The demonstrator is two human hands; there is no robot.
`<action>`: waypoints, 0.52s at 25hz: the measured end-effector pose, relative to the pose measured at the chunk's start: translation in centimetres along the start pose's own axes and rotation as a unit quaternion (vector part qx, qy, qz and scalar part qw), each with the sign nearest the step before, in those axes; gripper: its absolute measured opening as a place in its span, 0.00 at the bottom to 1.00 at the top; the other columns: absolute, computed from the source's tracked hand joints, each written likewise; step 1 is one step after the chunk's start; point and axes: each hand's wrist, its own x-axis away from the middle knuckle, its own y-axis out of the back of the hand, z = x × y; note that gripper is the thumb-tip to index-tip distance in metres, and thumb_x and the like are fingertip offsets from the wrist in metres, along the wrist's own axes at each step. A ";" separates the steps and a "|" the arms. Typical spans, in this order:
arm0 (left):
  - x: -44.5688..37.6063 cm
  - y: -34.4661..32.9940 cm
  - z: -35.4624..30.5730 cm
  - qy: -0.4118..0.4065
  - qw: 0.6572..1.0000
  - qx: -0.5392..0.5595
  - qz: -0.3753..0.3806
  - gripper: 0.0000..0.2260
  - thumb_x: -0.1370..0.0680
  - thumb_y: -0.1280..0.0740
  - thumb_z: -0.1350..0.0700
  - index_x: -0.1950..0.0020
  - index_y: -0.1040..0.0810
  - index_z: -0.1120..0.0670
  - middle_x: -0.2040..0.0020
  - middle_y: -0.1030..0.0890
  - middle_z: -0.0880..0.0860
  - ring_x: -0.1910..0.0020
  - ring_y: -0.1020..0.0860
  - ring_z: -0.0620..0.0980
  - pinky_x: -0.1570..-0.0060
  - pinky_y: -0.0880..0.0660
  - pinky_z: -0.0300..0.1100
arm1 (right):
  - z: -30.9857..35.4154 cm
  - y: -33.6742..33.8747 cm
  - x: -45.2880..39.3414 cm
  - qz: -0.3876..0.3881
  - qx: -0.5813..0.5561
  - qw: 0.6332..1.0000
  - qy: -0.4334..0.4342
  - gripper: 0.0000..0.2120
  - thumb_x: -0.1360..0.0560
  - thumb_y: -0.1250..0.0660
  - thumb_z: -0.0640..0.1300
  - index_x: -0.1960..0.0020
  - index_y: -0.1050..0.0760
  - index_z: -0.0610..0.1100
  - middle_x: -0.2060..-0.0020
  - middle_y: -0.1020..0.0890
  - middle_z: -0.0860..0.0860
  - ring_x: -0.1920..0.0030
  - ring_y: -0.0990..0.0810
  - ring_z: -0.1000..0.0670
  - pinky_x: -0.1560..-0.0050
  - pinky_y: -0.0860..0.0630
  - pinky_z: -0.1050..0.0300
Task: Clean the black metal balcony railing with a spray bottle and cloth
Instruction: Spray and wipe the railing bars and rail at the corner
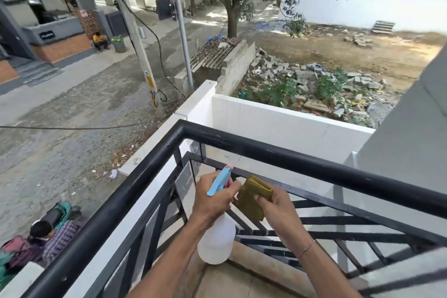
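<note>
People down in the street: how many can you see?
2. One person in yellow sits by the brick wall across the street, upper left. Another is at the lower left, just beyond the railing. Others may be hidden.

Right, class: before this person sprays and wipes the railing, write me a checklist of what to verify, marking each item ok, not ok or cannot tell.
1. Left hand grips the spray bottle by its neck: ok.
2. Nozzle points toward the railing: ok.
3. Right hand holds the folded cloth: ok.
4. Cloth touching the lower bar: cannot tell.
5. Liquid left in the bottle: cannot tell.
6. Top rail already clean: not ok, pale marks show.
</note>
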 end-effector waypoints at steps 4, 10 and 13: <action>0.7 -1.5 -0.9 -0.008 0.998 0.042 0.047 0.06 0.25 0.25 0.58 0.62 0.18 0.57 0.64 0.18 0.61 0.65 0.17 0.58 0.69 0.19 0.45 | -1.5 1.2 1.4 -0.043 -0.033 0.998 -0.024 0.11 0.18 0.36 0.40 0.46 0.20 0.54 0.52 0.15 0.57 0.49 0.17 0.54 0.51 0.22 0.59; 1.6 -3.6 -1.0 -0.025 0.998 0.010 0.060 0.10 0.26 0.25 0.57 0.66 0.21 0.52 0.68 0.21 0.56 0.68 0.20 0.52 0.68 0.18 0.47 | -2.3 2.7 3.8 -0.108 -0.059 0.992 -0.035 0.12 0.19 0.36 0.40 0.48 0.19 0.56 0.55 0.14 0.56 0.51 0.16 0.52 0.53 0.18 0.54; 1.9 -4.1 -0.9 -0.033 0.996 0.027 0.079 0.07 0.26 0.25 0.57 0.62 0.19 0.55 0.65 0.19 0.57 0.65 0.17 0.55 0.67 0.16 0.48 | -2.7 3.1 4.8 -0.114 -0.071 0.990 -0.035 0.12 0.19 0.36 0.39 0.47 0.18 0.55 0.55 0.14 0.56 0.51 0.15 0.52 0.49 0.17 0.52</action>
